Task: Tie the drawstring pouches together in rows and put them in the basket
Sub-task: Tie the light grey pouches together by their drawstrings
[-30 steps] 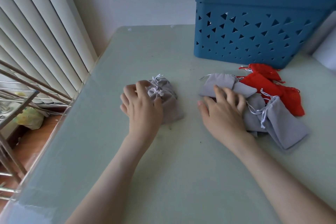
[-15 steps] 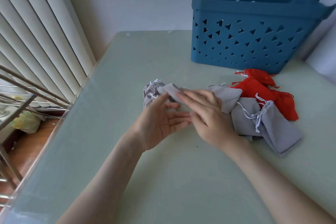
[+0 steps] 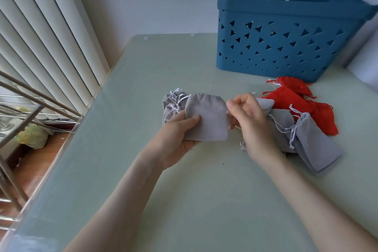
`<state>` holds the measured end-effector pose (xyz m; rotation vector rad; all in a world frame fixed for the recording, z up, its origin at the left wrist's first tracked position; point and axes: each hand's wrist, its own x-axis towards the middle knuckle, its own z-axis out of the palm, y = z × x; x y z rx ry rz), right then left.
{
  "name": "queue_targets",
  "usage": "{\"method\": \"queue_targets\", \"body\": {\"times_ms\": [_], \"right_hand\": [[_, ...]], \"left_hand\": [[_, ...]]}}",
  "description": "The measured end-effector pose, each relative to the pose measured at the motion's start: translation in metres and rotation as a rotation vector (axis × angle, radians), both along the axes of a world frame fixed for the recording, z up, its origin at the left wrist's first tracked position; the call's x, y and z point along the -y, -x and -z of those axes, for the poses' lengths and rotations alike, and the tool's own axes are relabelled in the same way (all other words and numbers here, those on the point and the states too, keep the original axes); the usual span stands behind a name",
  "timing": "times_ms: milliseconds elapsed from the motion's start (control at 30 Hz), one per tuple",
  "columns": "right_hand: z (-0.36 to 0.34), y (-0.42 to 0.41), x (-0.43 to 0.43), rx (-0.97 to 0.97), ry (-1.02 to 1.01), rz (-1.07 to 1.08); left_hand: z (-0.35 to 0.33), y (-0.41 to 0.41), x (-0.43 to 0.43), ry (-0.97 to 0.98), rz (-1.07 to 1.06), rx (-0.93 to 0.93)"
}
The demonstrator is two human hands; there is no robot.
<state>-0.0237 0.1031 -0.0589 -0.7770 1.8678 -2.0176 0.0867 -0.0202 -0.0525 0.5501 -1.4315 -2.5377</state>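
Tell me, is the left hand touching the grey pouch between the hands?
Touching. The head view shows the left hand gripping the grey pouch, thumb across its left edge.

Pale green table [image 3: 184, 200], white vertical blinds [image 3: 41, 37] on the left, metal rack [image 3: 18, 108] beside them, maybe a yellowish bag [image 3: 32, 136] on the floor.

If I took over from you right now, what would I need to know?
The left hand grips a grey pouch by its left edge; the right hand pinches its right edge.
Done: a grey bundle, seemingly tied, lies behind the left hand.
Left: loose grey pouches and red pouches, lying right, near the blue basket, need tying and putting in.
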Motion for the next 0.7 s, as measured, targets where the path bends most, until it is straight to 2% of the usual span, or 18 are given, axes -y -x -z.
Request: {"method": "queue_targets", "body": {"times_ms": [33,100,200,267,333,433,567,700], "right_hand": [[0.000,0.003,0.000,0.083,-0.058,0.011],[0.001,0.006,0.000,0.280,-0.134,-0.103],[0.001,0.004,0.000,0.435,-0.071,-0.219],[0.003,0.004,0.000,0.390,-0.009,-0.235],[0.005,0.005,-0.001,0.307,-0.026,-0.235],[0.003,0.005,-0.002,0.289,-0.042,-0.238],[0.004,0.005,0.000,0.280,-0.027,-0.242],[0.005,0.006,0.002,0.322,-0.035,-0.231]], "left_hand": [[0.001,0.000,0.000,0.009,0.034,-0.019],[0.000,-0.002,-0.001,0.051,0.105,-0.036],[0.000,-0.004,-0.003,0.147,0.207,-0.003],[0.001,-0.003,-0.005,0.181,0.222,0.041],[0.003,-0.001,-0.005,0.166,0.206,0.084],[0.005,0.005,-0.002,0.171,0.126,0.142],[0.007,0.008,0.000,0.163,-0.071,0.084],[0.005,0.007,-0.001,0.181,-0.120,0.015]]}}
